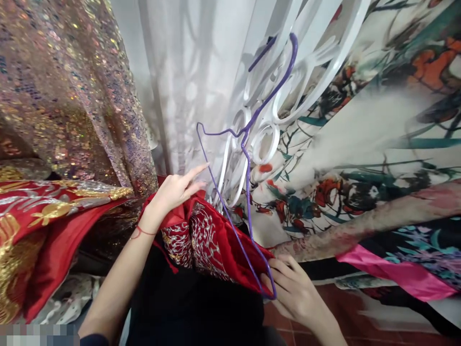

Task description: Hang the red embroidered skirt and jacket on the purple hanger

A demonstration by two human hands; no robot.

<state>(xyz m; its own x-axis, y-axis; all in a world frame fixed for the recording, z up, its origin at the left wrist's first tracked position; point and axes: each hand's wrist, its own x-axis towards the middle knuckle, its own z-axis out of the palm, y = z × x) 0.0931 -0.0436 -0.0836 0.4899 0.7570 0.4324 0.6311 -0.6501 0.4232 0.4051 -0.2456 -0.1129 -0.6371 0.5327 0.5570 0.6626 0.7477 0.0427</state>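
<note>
Purple hanger (248, 182): in the right grip at its lower corner, with the rest of its frame slanting up and left of that grip.
Long axis: the long straight side runs from the right grip up past the left fingertips to a corner above the left grip.
Hook: points away from the right grip, up and slightly right, then curls back left; a white bar crosses part of the curve.
Right grip (297, 290): closed on the hanger corner, with the red garment (209, 235) bunched at the same fingers; forearm enters from lower right, fingers aimed up and left.
Left grip (175, 192): narrow, index finger stretched toward the hanger's long side, another digit below it, a small gap between; contact with the wire cannot be told.
Left arm: rises from lower left with the back of the hand showing, a thin red cord (144, 232) around the wrist.
Red garment: silver-patterned, spread between the two grips, partly under the hanger wire.
White scrollwork (334, 74): above the right grip, behind the hanger.
Sequined cloth (72, 72): up and left of the left grip.
</note>
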